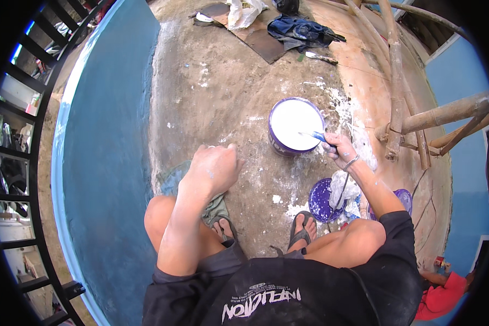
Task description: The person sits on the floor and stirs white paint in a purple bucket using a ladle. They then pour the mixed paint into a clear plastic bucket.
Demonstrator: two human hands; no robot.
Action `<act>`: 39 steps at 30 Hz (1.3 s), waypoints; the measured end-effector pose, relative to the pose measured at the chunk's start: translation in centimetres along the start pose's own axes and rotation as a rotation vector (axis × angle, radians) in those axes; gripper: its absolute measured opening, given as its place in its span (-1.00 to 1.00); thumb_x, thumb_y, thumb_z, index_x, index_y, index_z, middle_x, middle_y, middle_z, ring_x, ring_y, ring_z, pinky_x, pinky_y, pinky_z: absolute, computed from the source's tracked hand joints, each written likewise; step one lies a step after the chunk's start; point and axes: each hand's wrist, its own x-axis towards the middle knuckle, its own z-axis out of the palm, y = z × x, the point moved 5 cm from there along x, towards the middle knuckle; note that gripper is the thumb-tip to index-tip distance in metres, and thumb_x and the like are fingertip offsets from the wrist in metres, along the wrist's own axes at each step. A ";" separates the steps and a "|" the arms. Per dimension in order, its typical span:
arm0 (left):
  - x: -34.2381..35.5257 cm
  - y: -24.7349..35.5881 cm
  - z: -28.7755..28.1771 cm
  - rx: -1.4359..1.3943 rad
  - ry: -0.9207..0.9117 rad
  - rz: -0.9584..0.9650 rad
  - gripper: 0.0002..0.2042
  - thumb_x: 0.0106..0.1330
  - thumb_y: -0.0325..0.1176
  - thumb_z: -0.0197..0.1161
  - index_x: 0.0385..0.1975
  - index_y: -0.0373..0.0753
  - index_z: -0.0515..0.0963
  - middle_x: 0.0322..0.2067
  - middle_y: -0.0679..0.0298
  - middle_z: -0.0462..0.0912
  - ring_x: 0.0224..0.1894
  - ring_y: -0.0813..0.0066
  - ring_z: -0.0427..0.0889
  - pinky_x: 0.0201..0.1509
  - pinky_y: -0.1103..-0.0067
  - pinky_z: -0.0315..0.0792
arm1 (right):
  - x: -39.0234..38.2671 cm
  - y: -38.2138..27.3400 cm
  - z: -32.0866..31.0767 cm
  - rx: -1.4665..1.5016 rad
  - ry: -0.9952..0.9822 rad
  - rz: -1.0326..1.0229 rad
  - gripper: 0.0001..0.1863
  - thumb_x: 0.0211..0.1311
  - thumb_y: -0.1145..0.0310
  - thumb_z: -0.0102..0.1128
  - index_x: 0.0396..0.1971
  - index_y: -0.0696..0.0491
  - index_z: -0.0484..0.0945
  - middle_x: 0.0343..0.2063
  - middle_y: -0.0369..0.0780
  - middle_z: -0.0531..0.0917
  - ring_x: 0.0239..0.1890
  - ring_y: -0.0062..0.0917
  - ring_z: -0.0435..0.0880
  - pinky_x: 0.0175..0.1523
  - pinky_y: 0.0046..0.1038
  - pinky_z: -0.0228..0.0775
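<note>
A round purple-rimmed bucket [280,145] stands on the ground ahead of me, filled nearly to the rim with a smooth white paste or paint [294,120]. At its right rim my right hand [339,150] is closed round a blue-handled putty knife [318,136], whose tip reaches over the white surface. White smears mark these fingers. My left hand [216,167] is raised above my left knee, left of the bucket and apart from it. It is curled into a fist with its back toward me. Its palm side is hidden, so I cannot make out whether it holds anything.
A white-spattered purple lid [321,202] and crumpled white plastic [344,190] lie near my right foot. The blue wall [111,136] runs along the left. Bamboo poles [396,98] stand at right. Dark blue cloth [299,32] and cardboard [258,41] lie farther off. A person in red [443,298] is at lower right.
</note>
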 end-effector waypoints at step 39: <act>-0.9 0.5 -0.7 -0.007 -0.017 -0.036 -0.59 0.53 -0.07 0.08 -0.18 -0.41 0.54 -0.28 -0.16 0.71 -0.08 -0.19 0.67 0.09 0.09 0.48 | -0.6 -5.7 -4.3 -0.463 -0.033 -0.077 -0.69 0.48 0.23 0.19 -0.53 -0.03 0.56 -0.73 -0.52 0.30 -0.74 -0.80 0.13 -0.62 -0.59 -0.13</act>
